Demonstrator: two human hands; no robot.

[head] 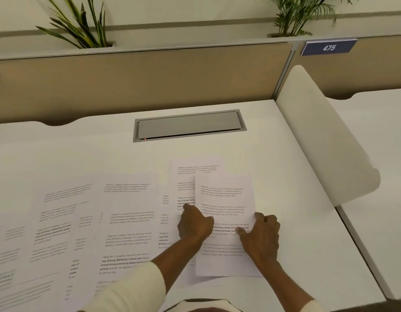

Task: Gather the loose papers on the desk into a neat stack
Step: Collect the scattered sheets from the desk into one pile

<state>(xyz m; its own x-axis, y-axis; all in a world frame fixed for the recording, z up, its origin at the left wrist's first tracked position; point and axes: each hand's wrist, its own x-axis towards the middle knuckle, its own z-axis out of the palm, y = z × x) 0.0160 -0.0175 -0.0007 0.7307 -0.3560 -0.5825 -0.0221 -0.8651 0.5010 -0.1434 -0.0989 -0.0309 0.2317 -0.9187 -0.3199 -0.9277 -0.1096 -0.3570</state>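
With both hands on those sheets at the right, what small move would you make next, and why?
Probably slide the top sheet leftward with the right hand until it squares with the sheet beneath, which the left hand pins. The top sheet lies offset and slightly skewed, and more loose papers wait to the left.

We reach both forearms in from the near edge, each in a cream sleeve pushed back above the wrist. Our left hand [195, 222] lies palm down, knuckles raised, fingers curled and pointing to the far left, fingertips pressed flat. Just to its right, a little nearer, our right hand [261, 236] rests with fingers bent under, thumb stretched left toward the other hand.
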